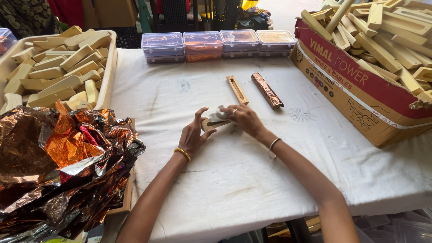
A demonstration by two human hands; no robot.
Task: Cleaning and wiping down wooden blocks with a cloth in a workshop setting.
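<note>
a slotted wooden block (210,123) lies mid-table on the white cloth (234,180), partly under a silvery foil scrap (218,115), with the left hand (193,135) gripping its near end, the right hand (245,119) pressing curled fingers onto the foil, and a bare wooden block (237,89) and a copper-foil-wrapped block (267,90) just beyond.

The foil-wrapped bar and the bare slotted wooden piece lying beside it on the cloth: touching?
Apart. The head view shows a strip of white cloth between the foil-wrapped bar and the slotted wooden piece along their whole length.
</note>
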